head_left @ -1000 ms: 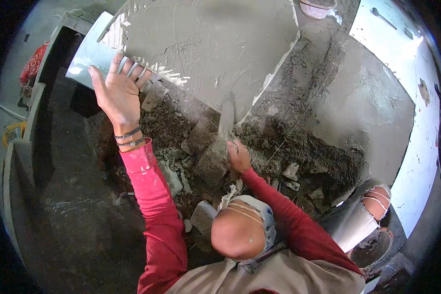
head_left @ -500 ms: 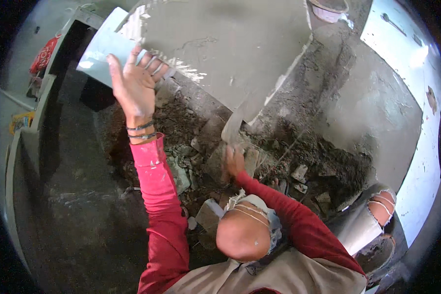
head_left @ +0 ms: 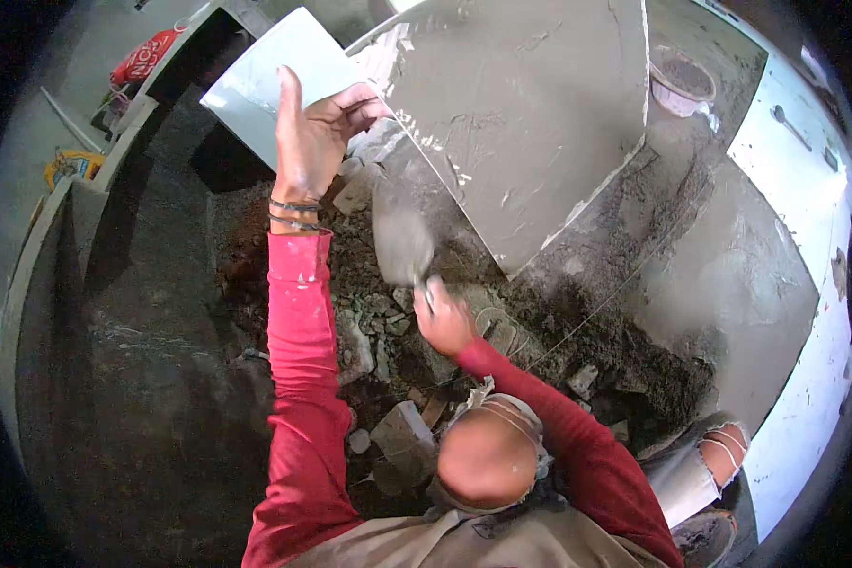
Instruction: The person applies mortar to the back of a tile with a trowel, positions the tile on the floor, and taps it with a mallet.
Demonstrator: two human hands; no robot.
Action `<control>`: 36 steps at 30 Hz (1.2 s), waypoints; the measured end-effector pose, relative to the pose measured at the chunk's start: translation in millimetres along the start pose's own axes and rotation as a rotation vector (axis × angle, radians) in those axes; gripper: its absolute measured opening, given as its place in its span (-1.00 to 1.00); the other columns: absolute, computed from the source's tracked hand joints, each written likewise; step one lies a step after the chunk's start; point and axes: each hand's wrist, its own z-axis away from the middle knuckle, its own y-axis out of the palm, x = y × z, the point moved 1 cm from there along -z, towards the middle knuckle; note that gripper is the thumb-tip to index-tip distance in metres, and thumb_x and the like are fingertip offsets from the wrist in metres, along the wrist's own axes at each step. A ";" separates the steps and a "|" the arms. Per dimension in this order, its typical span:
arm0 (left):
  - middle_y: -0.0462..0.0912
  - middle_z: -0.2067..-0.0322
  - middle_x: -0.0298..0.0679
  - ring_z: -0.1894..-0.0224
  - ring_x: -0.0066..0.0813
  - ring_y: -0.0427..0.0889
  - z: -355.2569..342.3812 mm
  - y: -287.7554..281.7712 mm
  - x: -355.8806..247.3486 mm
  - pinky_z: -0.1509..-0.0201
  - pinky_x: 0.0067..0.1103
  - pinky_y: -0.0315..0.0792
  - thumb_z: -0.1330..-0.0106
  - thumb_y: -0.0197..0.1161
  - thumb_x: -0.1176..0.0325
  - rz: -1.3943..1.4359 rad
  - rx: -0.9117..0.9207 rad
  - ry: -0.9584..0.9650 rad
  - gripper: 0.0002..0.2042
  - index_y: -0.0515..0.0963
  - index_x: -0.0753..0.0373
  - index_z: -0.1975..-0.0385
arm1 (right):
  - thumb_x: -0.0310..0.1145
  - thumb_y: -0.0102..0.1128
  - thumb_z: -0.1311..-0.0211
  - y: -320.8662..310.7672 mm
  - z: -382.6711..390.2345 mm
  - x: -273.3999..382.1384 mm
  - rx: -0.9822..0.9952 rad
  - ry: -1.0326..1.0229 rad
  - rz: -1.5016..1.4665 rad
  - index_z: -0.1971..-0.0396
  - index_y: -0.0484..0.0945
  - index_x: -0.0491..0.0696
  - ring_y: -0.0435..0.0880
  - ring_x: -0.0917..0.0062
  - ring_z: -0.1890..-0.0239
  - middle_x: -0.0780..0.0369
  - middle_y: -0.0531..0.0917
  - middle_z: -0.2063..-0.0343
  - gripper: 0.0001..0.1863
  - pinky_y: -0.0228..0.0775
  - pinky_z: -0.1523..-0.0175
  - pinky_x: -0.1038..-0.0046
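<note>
My left hand (head_left: 317,133) is raised at the left edge of a large slab coated in smooth grey mortar (head_left: 516,109), thumb out and fingers apart and bent, their tips at that edge. A glossy white tile (head_left: 256,80) sits behind and left of that hand. Lower down, my right hand (head_left: 445,317) is closed on the handle of a trowel, whose blurred, mortar-smeared blade (head_left: 398,232) is over broken rubble (head_left: 383,336), below my left hand and left of the slab's lower corner.
A pink basin (head_left: 682,99) stands at upper right, near white panels (head_left: 776,454) with a long metal tool (head_left: 790,128). A wet mortar bed (head_left: 719,303) lies to the right. At left are a concrete ledge (head_left: 33,303), red bag (head_left: 147,57) and yellow bag (head_left: 71,166).
The whole view has shifted. The trowel in my right hand has moved from the slab's lower corner leftward over the rubble. My left hand's fingers are more bent at the edge.
</note>
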 end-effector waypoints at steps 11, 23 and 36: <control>0.57 0.21 -0.20 0.16 -0.41 0.58 7.0 11.3 34.9 0.08 -0.40 0.56 -0.41 -0.04 0.02 0.056 -0.080 0.145 -0.52 0.42 0.37 -0.03 | -0.37 0.16 -0.22 -203.3 -71.0 77.1 -0.347 -0.456 0.553 0.08 0.36 -0.15 0.59 0.08 0.38 0.01 0.58 0.38 -0.68 0.43 0.29 0.24; 0.56 0.25 -0.39 0.24 -0.65 0.56 8.1 42.5 43.4 0.22 -0.60 0.58 -0.38 0.11 0.24 0.023 -0.220 0.215 -0.72 0.51 0.28 0.05 | -0.43 -0.01 -0.18 -188.5 -123.4 156.5 -0.153 -0.515 1.108 -0.14 0.29 -0.02 0.61 0.26 0.62 0.08 0.56 0.37 -0.53 0.48 0.54 0.30; 0.46 0.25 -0.43 0.24 -0.63 0.42 6.3 42.8 63.9 0.16 -0.57 0.39 -0.42 0.06 0.20 0.048 -0.365 0.157 -0.61 0.34 0.24 -0.15 | -0.18 0.17 -0.16 -292.0 -68.4 178.0 -0.183 -0.682 0.841 -0.03 0.42 -0.01 0.63 0.16 0.48 0.05 0.62 0.35 -0.56 0.48 0.42 0.27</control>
